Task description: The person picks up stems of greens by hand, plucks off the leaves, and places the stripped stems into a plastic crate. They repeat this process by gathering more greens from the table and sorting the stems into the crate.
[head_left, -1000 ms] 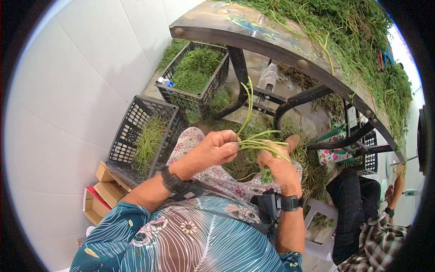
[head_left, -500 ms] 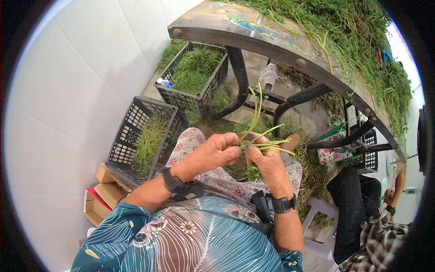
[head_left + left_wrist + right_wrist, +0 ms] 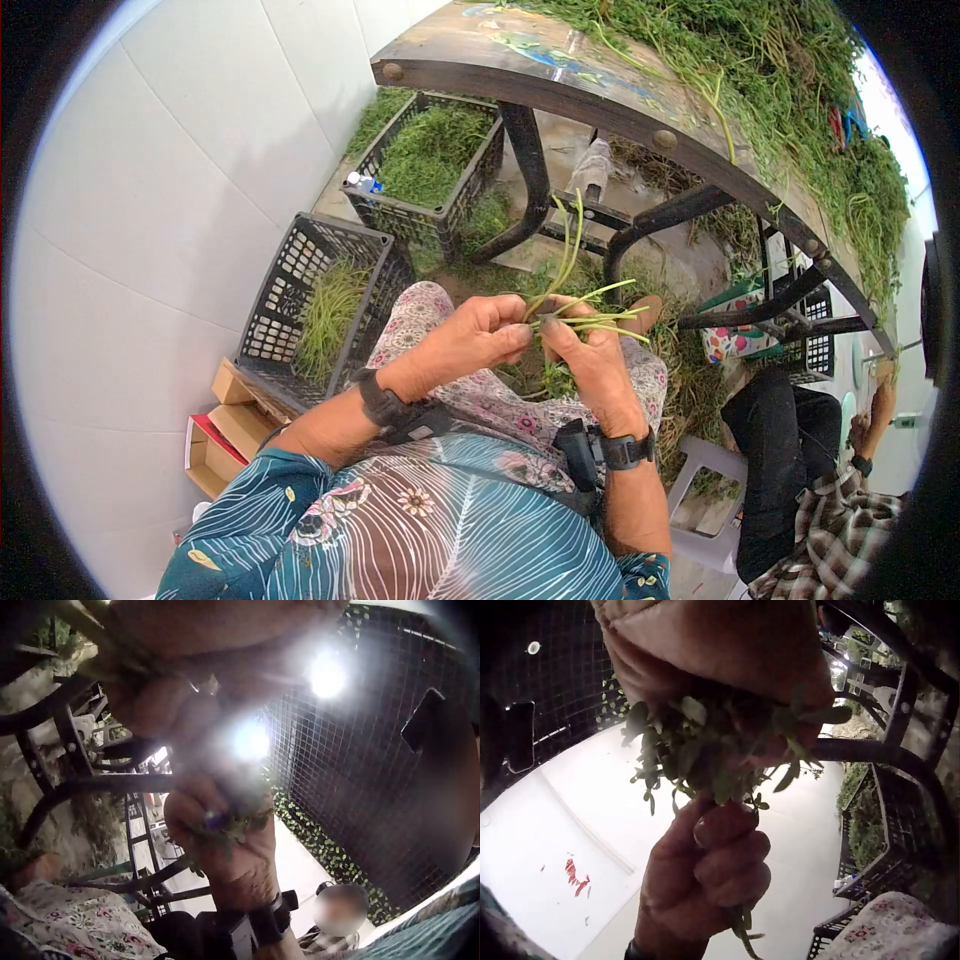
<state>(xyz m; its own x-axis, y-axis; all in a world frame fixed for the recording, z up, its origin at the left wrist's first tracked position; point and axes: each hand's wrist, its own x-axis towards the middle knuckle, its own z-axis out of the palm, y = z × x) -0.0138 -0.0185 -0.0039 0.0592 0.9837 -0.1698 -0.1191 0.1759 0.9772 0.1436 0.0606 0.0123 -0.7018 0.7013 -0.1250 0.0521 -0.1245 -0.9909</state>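
My left hand (image 3: 490, 330) has its fingers curled and pinches thin green stems (image 3: 574, 245) that arch upward from between the two hands. Close against it, my right hand (image 3: 590, 360) grips a small bunch of leafy greens, whose pale stalks (image 3: 622, 318) point right past its fingers. Small oval leaves (image 3: 705, 742) hang beneath the right palm in the right wrist view. There the left hand (image 3: 716, 862) is a loose fist with stem ends (image 3: 746, 941) poking out below. Both thumbs meet at the stems, above the lap; the left wrist view is dark and blurred.
A black crate (image 3: 375, 315) at left holds pale stems (image 3: 330, 315); another crate (image 3: 440, 210) behind holds leafy greens (image 3: 435, 150). The table (image 3: 450, 45) ahead bears a heap of greens (image 3: 770, 60). Table legs (image 3: 525, 160) stand close in front. Another person (image 3: 790, 450) sits at right.
My right hand has moved left from the stalk ends to meet the left hand at the stems. The upright stems have shifted right. Over the last half second both hands barely move.
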